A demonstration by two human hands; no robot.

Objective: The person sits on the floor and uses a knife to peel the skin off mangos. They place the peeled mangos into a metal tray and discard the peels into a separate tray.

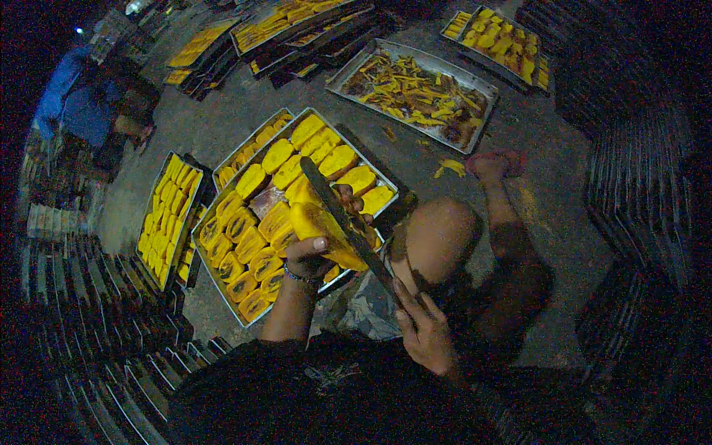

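My left hand (305,257) grips a yellow loaf, probably bread (317,225), with the thumb on its near side and the other fingertips showing beyond the blade. A long dark knife (339,214) lies slantwise against the loaf; I cannot tell how deep its edge is. Its handle end is in my right hand (425,328), index finger stretched along it. Below them a metal tray (223,303) holds rows of yellow pieces (250,181). Those nearer me show dark hollow centres, the farther ones smooth tops. A bare patch of tray shows near the middle.
A tray of yellow trimmings (423,92) lies ahead on the floor. Filled trays (169,214) stand left, with more stacks (295,25) at the back and back right (500,44). Racked metal sheets (639,183) line both sides. Another person in blue (83,105) is at left.
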